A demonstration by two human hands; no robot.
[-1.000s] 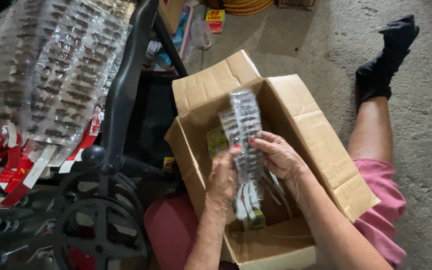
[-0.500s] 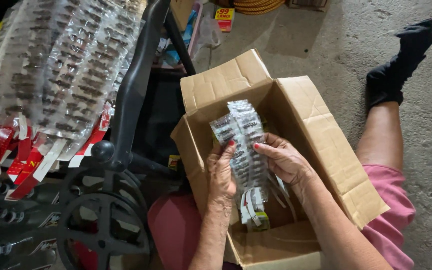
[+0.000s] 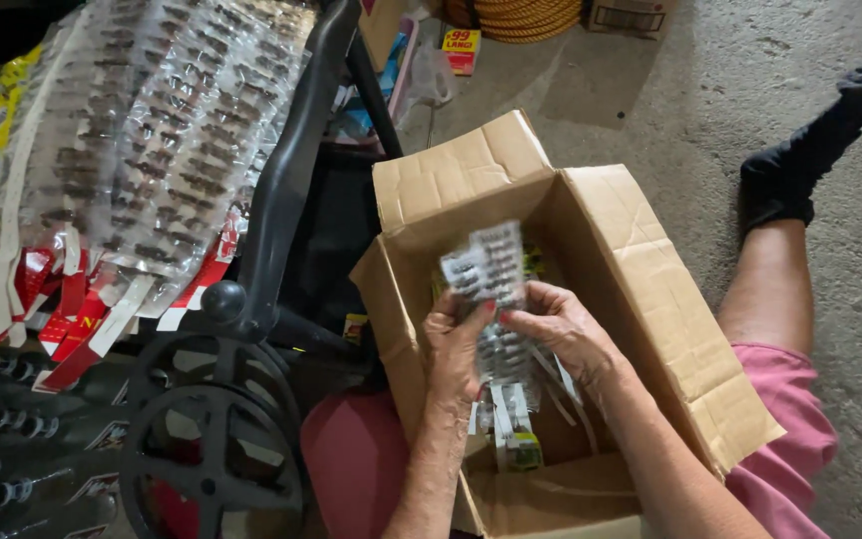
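An open brown cardboard box (image 3: 641, 269) stands on the concrete floor between my legs. Over its opening, both hands hold a long strip of small clear sachets (image 3: 491, 274) with dark contents. My left hand (image 3: 454, 344) pinches the strip from the left, and my right hand (image 3: 561, 329) grips it from the right at about the same height. The strip's lower end, with white tabs and a green-yellow label (image 3: 523, 451), hangs down into the box. More strips lie inside the box, partly hidden by my hands.
Many similar sachet strips (image 3: 152, 130) with red-and-white headers hang over a black frame (image 3: 291, 180) at the left. A black wheel (image 3: 212, 439) sits below. My leg in a black sock (image 3: 800, 170) stretches out at the right. Coiled rope (image 3: 516, 15) and small packets lie beyond.
The strip has sunk lower toward the box, and both hands have shifted their grip along it. The view has drifted slightly.
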